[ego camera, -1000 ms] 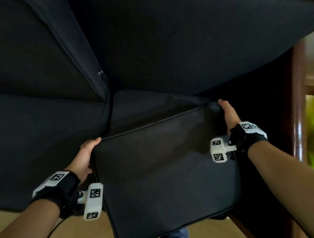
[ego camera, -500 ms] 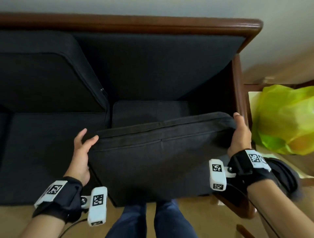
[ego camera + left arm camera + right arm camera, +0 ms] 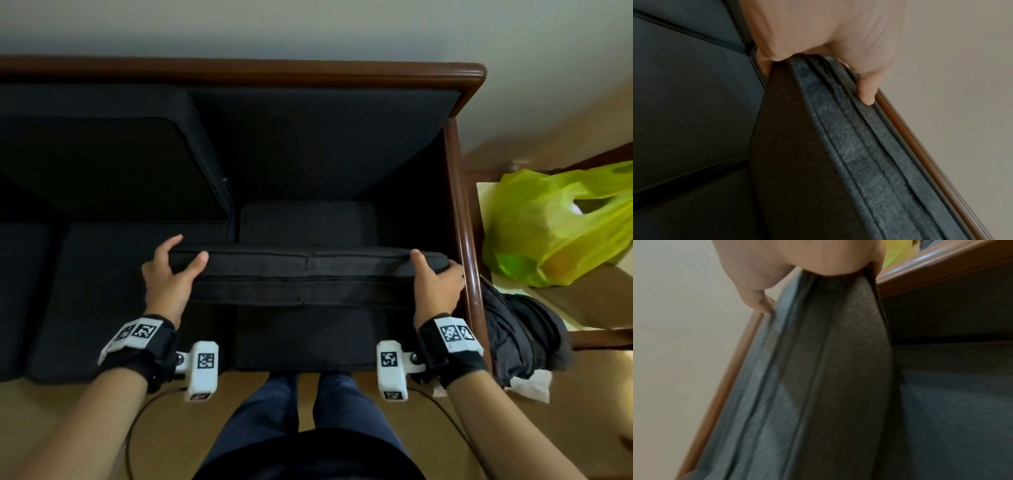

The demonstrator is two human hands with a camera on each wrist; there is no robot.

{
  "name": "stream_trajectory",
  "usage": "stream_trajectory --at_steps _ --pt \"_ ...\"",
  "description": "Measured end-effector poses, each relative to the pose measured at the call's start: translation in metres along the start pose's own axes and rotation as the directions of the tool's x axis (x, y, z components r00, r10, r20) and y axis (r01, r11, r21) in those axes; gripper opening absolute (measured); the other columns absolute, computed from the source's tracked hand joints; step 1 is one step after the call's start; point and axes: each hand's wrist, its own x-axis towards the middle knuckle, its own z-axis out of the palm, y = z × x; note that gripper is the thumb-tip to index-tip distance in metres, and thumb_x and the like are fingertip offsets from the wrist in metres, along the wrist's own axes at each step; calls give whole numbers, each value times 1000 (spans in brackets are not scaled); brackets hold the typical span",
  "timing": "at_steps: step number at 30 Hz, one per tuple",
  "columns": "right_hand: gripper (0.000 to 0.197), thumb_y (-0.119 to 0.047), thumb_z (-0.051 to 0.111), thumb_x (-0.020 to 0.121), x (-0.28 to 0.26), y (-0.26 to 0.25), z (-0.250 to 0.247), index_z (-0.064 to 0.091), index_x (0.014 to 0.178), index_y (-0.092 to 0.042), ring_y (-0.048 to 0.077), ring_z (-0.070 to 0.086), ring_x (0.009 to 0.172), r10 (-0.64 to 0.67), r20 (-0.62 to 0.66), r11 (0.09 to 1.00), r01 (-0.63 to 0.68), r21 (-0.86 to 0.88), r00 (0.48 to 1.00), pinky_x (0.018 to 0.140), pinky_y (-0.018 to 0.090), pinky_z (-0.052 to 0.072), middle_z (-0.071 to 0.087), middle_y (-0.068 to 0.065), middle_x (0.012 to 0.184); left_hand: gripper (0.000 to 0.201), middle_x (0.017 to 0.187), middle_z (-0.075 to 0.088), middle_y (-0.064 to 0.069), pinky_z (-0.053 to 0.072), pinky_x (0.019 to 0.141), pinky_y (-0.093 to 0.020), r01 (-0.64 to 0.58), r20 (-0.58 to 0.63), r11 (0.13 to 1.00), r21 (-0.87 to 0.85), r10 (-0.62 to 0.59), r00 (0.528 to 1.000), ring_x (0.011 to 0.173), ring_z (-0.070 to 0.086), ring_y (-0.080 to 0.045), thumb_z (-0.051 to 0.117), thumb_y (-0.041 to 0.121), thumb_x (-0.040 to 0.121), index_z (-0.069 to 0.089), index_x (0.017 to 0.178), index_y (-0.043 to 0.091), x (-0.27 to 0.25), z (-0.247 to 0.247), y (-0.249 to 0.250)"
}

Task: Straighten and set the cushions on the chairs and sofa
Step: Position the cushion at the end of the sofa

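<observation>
Head view: dark cushion (image 3: 308,277) is held on edge, zipper side up, above the seat at the right end of the sofa (image 3: 308,73). Left hand (image 3: 168,274) grasps its left end, right hand (image 3: 436,284) its right end, beside the wooden armrest (image 3: 460,240). A green bag (image 3: 548,226) is seen to the right.
</observation>
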Motion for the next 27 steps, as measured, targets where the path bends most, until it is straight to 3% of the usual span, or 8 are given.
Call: stream_trajectory --at_steps 4,8,11,13,15,19,23,27 --pt "76 -36 70 83 -30 -31 11 34 147 -14 34 28 141 -179 -3 969 176 -175 984 115 53 25 28 15 153 54 149 25 -6 33 96 -36 -24 7 998 56 24 1000 130 41 -32 66 46 87 42 135 45 2 2 6" --pt "75 -27 75 80 -79 -45 48 40 144 -11 30 32 140 -469 246 851 508 -130 848 115 45 29 33 14 152 53 149 25 -5 36 93 -36 -44 22 998 41 43 999 129 42 -31 67 46 86 42 133 45 0 -3 0" --pt "87 -34 78 77 -119 -48 90 33 148 -11 26 30 143 -536 592 679 724 -121 602 117 42 27 31 11 154 52 147 26 -6 37 93 -35 -57 41 998 20 56 998 128 42 -30 69 43 85 44 131 44 -3 -8 -10" --pt "101 -44 76 75 -145 -43 117 20 153 -12 24 22 147 -460 806 432 887 -164 373 118 44 21 26 8 159 52 144 29 -7 38 92 -34 -54 51 998 27 53 997 124 44 -29 71 42 84 45 129 44 -6 -11 -17" --pt "115 -52 75 71 -167 -29 136 8 155 -14 28 20 147 -369 897 123 970 -211 242 117 51 17 23 9 159 53 142 32 -6 41 90 -35 -30 61 999 18 29 998 120 46 -26 73 40 82 46 127 44 -8 -15 -25" --pt "127 -53 85 54 -193 2 147 16 150 -9 41 44 126 -361 882 -171 908 -383 304 102 59 37 42 20 141 51 135 43 -5 47 94 -38 -17 101 1000 -7 18 995 117 52 -23 79 39 76 50 117 41 -11 -26 -41" --pt "124 -51 89 19 -193 8 147 40 124 -6 36 62 83 -426 870 -193 914 -358 251 74 53 53 62 17 102 48 131 45 -4 43 90 -33 -36 161 999 26 32 986 117 51 -23 77 42 77 51 117 39 -17 -37 -48" --pt "106 -47 86 25 -184 -8 132 53 118 -8 34 63 78 -432 876 -204 924 -325 213 72 50 52 64 11 94 60 138 38 -2 37 97 -28 -184 290 983 -12 179 940 127 43 -19 79 41 75 47 125 46 -28 -49 -48"
